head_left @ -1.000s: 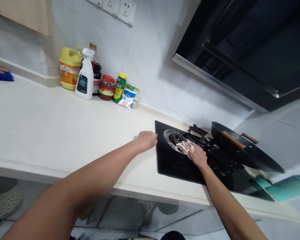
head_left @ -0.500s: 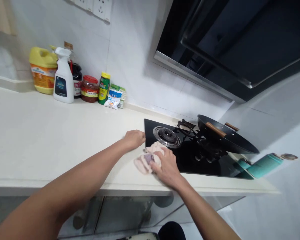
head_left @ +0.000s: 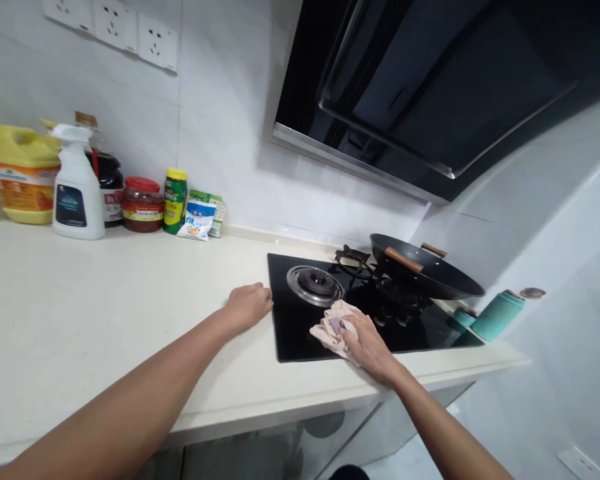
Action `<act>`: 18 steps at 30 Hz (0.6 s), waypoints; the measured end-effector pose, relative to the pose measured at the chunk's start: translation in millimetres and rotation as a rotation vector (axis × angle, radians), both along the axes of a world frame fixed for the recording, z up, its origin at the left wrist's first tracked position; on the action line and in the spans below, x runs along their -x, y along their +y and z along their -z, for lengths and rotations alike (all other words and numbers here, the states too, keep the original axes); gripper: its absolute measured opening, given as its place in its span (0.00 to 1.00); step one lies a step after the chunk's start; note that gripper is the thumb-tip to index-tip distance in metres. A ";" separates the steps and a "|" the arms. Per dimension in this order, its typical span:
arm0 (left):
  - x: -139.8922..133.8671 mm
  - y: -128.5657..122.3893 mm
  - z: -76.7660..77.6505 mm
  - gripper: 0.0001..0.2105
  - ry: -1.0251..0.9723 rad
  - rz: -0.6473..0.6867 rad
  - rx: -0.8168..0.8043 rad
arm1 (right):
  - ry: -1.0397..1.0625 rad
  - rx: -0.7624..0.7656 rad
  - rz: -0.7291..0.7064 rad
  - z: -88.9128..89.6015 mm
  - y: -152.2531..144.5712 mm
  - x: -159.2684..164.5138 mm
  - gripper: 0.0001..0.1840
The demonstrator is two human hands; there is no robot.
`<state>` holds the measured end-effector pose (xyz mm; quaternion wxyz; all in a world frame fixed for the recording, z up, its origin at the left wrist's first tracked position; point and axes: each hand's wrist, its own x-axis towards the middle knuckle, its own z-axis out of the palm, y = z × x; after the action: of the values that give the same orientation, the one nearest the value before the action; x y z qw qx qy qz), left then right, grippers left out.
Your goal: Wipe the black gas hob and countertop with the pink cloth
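My right hand [head_left: 367,343] presses a crumpled pale pink cloth [head_left: 331,335] with a purple patch onto the black glass gas hob [head_left: 300,337], near its front edge. The fingers are bent over the cloth and partly hide it. Just left of the hob's left edge, my left hand [head_left: 251,305] rests on the cream countertop [head_left: 190,293] with its fingers curled in. No object shows in it. Between the hands and the wall is the hob's left burner [head_left: 316,285], a round metal ring without a pan support on it.
A wok [head_left: 425,267] with wooden handles sits on the right burner. A loose pan support [head_left: 353,261] lies behind. A teal canister [head_left: 499,315] stands at the right. A spray bottle [head_left: 77,187], a yellow jug [head_left: 24,177] and sauce jars line the wall. The range hood [head_left: 405,87] overhangs.
My right hand has slid the cloth rightward, from the hob's front left corner and the counter onto the glass. My left hand stays by the hob's left edge. The view has shifted right.
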<state>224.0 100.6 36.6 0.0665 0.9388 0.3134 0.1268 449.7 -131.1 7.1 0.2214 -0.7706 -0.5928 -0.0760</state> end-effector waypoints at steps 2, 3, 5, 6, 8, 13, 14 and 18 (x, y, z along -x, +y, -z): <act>0.1 -0.8 0.2 0.16 0.002 0.004 -0.002 | -0.020 -0.009 0.025 -0.9 13.6 -18.1 0.21; 0.1 -1.0 0.5 0.16 0.002 0.003 -0.003 | -0.032 -0.004 0.040 -1.4 21.7 -27.0 0.22; 0.1 -1.4 1.3 0.16 0.003 0.001 -0.005 | -0.026 0.034 0.145 -2.6 39.1 -45.0 0.22; 0.2 -1.6 1.6 0.16 0.005 0.000 -0.006 | -0.010 0.060 0.223 -3.2 47.8 -54.1 0.21; 0.3 -2.2 2.1 0.16 0.010 0.002 -0.007 | 0.036 0.105 0.379 -4.3 64.4 -71.7 0.21; 0.0 -4.8 1.9 0.15 0.031 0.027 -0.021 | 0.098 0.103 0.659 -6.4 100.4 -105.4 0.23; -0.2 -5.7 1.8 0.16 0.036 0.030 -0.025 | 0.106 0.099 0.712 -6.6 106.8 -110.2 0.24; -2.3 -10.7 4.4 0.16 0.081 0.049 -0.073 | 0.111 0.096 0.840 -6.8 132.7 -127.9 0.27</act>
<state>226.3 89.9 32.3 0.0224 0.9523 0.2880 0.0985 577.7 1.6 13.9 0.1666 -0.9575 -0.2173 -0.0901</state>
